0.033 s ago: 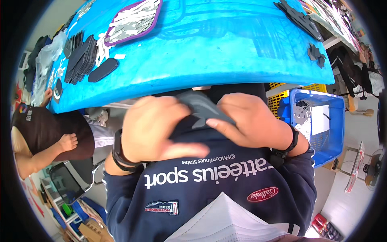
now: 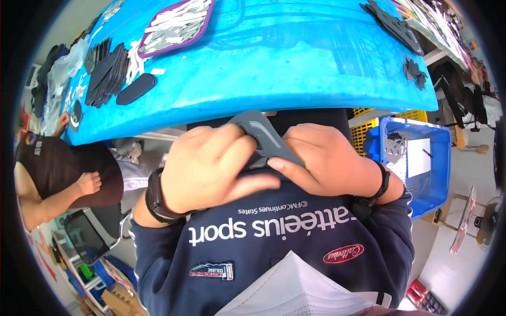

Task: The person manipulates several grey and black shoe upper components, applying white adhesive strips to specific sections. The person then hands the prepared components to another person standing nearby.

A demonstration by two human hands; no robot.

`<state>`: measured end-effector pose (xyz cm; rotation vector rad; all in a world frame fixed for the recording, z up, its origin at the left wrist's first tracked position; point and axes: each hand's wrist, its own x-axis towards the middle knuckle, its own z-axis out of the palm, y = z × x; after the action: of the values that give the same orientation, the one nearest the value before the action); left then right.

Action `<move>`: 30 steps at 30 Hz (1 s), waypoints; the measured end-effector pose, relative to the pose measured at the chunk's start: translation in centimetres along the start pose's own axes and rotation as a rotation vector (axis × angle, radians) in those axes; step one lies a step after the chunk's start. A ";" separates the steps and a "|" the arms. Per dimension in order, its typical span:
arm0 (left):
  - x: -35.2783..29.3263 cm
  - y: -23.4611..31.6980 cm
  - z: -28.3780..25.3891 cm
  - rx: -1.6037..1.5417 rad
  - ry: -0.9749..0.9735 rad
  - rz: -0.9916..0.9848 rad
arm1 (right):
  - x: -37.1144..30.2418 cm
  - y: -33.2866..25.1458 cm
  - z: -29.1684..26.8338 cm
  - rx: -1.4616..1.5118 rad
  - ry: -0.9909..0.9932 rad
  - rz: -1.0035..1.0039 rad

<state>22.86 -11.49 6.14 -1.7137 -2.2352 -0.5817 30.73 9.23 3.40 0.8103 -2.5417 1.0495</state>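
In front of my chest is a thin dark grey flat piece (image 2: 268,138) with a rounded end and pale curved lines on it, held tilted. My right hand (image 2: 327,160) closes round its near right end, thumb laid on top. On the other side my left hand (image 2: 208,163) has its fingers curled at the piece's left edge, with the thumb stretched out below. A bit of dark material (image 2: 256,159) shows between the two hands; whether it is part of the same piece I cannot tell. The left fingertips are hidden behind the hand.
Before me stands a blue-covered table (image 2: 295,68). On its left are a stack of dark flat pieces (image 2: 108,73), one loose oval piece (image 2: 136,89) and a purple-rimmed tray (image 2: 206,26) of pale strips. A blue crate (image 2: 443,158) sits at right. Another person's hand (image 2: 88,183) is at left.
My left hand, smeared by motion before, is now sharper and slightly further right. The dark grey piece has tilted more upright, its rounded end higher. The right hand has barely moved.
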 end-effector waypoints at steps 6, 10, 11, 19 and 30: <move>1.5 -0.3 -1.3 -0.192 -0.378 0.042 | 0.9 -0.8 -0.4 -0.006 -0.065 -0.056; 1.8 -0.7 -0.4 -0.447 -0.424 0.178 | 1.2 -0.3 -1.6 0.282 -0.390 0.099; 1.8 -0.8 -0.2 -0.476 -0.433 0.169 | 1.2 0.0 -2.1 0.286 -0.480 0.123; 1.9 -1.4 -0.3 -0.759 -0.391 0.183 | 1.8 0.8 -1.6 0.629 -0.323 -0.026; 2.6 -2.0 -1.7 -0.726 -0.412 0.117 | 2.4 1.5 -1.3 0.710 -0.288 0.101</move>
<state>20.20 -10.55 8.48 -2.4791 -2.3169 -1.2177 27.96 10.10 4.49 1.0645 -2.4413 2.0567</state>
